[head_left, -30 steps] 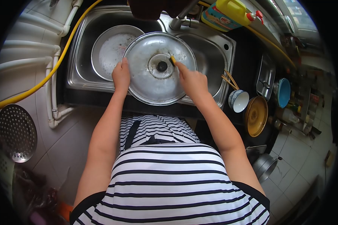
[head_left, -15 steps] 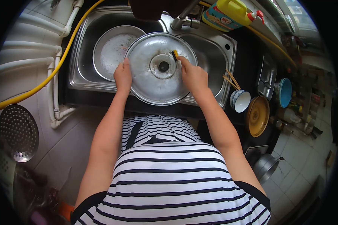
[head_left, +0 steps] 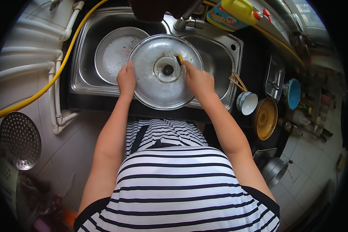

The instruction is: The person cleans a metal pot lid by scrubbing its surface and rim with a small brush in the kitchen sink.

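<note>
A round metal pot lid (head_left: 154, 91) with a black knob is held over the front of the double sink. My left hand (head_left: 126, 79) grips its left rim, fingers out of sight beneath it. In my right hand (head_left: 200, 80) is a small yellow brush (head_left: 179, 58) with dark bristles, which touch the lid's top just right of the knob; the fingers are closed around its handle, mostly hidden. Behind the lid, in the left basin, sits a wide metal basin (head_left: 114, 58) holding sudsy water, partly covered by the lid.
The steel sink (head_left: 79, 82) has a faucet (head_left: 183, 23) at its back. A yellow detergent jug (head_left: 230, 15) stands behind the right basin. Chopsticks (head_left: 239, 81), stacked bowls (head_left: 248, 103) and a brown lid (head_left: 265, 119) lie to the right. A perforated skimmer (head_left: 20, 141) hangs at left.
The brush has shifted very slightly down and left on the lid with my right hand. My left hand keeps its hold on the rim.
</note>
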The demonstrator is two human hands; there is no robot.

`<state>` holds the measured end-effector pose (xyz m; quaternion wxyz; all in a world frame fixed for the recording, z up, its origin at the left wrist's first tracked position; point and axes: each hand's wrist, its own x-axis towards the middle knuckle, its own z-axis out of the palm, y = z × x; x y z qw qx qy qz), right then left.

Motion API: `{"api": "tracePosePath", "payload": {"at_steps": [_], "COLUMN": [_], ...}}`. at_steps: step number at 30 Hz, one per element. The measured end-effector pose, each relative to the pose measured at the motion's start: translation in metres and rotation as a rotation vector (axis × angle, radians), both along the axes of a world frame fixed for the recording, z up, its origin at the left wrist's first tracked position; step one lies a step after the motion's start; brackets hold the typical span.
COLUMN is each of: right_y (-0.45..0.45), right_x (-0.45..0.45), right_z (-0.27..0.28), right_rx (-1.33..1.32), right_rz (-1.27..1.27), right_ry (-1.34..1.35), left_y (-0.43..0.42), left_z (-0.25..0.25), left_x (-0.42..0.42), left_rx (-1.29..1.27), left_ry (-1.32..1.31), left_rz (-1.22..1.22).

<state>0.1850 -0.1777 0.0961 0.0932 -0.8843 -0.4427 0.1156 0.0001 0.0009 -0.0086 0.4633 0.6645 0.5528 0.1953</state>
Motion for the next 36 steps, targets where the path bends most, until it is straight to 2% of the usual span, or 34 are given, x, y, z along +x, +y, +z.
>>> {"api": "tracePosePath", "payload": {"at_steps": [6, 8, 11, 15, 17, 19, 23, 30, 33, 36], "right_y": [-0.042, -0.021, 0.006, -0.035, -0.057, -0.051, 0.0, -0.049, -0.041, -0.005], "right_x": [-0.017, -0.005, 0.002, -0.013, -0.021, -0.018, -0.001, -0.022, -0.019, -0.003], "right_z": [0.018, 0.008, 0.0, 0.008, 0.017, 0.013, -0.006, 0.006, 0.004, -0.01], "right_rx": [-0.172, -0.051, -0.037, -0.071, -0.178, -0.135, -0.028, -0.151, -0.148, -0.037], "right_rz": [0.045, 0.048, 0.018, 0.034, 0.066, 0.118, 0.061, 0.041, 0.06, -0.014], "right_ry": [0.076, 0.017, -0.006, 0.002, 0.066, -0.015, -0.091, -0.007, -0.012, -0.053], "left_y": [-0.001, -0.003, 0.0, 0.0, 0.001, 0.002, -0.001, -0.002, -0.001, 0.0], "left_z": [0.002, 0.009, -0.004, 0.001, -0.008, 0.0, 0.004, 0.002, 0.003, 0.0], "left_x": [0.0, 0.003, 0.0, 0.002, -0.002, 0.0, 0.0, 0.0, 0.001, -0.001], "left_rx": [0.026, -0.025, 0.051, 0.021, 0.066, 0.056, 0.056, 0.059, 0.065, 0.068], "left_ry": [0.016, -0.021, 0.009, 0.054, 0.065, 0.049, 0.028, 0.026, 0.002, 0.027], "left_rz": [-0.035, 0.009, -0.014, -0.015, -0.027, -0.026, -0.029, -0.015, -0.029, -0.042]}}
